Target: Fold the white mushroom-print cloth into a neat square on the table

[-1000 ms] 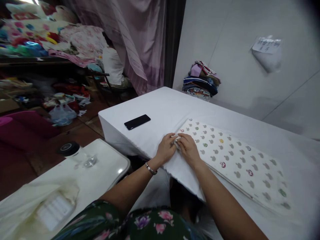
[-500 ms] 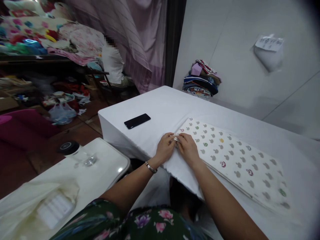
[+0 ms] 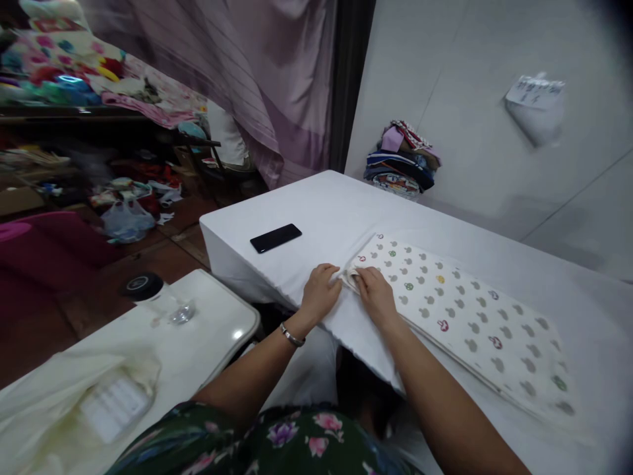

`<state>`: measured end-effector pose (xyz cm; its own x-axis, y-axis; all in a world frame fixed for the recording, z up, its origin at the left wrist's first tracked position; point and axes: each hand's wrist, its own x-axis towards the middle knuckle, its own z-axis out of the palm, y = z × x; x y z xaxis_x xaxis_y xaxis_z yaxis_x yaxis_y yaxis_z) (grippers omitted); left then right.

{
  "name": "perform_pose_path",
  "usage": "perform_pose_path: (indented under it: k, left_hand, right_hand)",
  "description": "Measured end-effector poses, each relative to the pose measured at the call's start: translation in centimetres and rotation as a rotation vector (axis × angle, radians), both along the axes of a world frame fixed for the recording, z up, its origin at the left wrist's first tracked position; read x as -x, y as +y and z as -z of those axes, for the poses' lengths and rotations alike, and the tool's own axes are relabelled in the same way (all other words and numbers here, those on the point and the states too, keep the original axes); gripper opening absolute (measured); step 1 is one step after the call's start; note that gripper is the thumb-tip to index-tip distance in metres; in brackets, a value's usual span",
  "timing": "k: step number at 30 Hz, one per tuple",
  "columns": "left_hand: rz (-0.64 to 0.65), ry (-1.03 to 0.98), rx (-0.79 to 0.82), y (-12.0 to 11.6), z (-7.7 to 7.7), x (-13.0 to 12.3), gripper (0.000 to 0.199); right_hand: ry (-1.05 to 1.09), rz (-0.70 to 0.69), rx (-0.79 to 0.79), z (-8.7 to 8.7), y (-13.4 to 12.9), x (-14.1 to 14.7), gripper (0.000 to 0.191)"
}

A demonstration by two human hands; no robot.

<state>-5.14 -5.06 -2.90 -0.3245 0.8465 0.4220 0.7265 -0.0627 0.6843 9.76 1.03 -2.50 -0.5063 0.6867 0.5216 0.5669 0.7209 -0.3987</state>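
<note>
While the right hand (image 3: 376,297) pinches a white, grey-printed cloth (image 3: 462,313) in closed fingers, the left hand (image 3: 319,290) touches it, grip unclear; a clear, black-lidded bottle (image 3: 161,300) has indistinct contents.

Worktop (image 3: 321,204): before you, running off to your right.
Cloth (image 3: 465,316): on the worktop, its near-left corner between your left hand (image 3: 320,290) and right hand (image 3: 376,293).
Phone (image 3: 275,238): on the worktop, left of the cloth — apart from it.
Side table (image 3: 222,303): at your left, nearer you than the phone, a jar (image 3: 148,290) on it.
Wall (image 3: 469,119): behind the worktop, with a stack of textiles (image 3: 403,158) before it — past the worktop's far edge.
Curtain (image 3: 297,79): beyond the worktop's far-left end, left of the wall.
Plastic bag (image 3: 127,220): on the floor (image 3: 188,243), beyond the side table, left of the worktop.
</note>
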Motion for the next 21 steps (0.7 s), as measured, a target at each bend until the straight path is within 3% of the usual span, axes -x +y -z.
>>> perform_pose_path:
  k: [6,10,15,21]
  left_hand:
    - [0.017,0.201,0.166,-0.4,-1.0,0.0,0.016]
    - [-0.001,0.222,0.191,0.0,-1.2,-0.4,0.012]
    - [0.044,-0.013,0.193,0.4,-1.1,-0.1,0.010]
    - [0.147,-0.381,0.071,1.2,-0.1,0.4,0.012]
  right_hand:
    - [0.132,0.017,0.041,0.1,0.1,-0.1,0.024]
    - [0.117,0.009,0.037,0.2,0.1,0.0,0.025]
    - [0.125,0.021,0.023,-0.1,0.0,0.1,0.023]
    - [0.054,0.015,0.012,-0.3,-0.2,0.5,0.022]
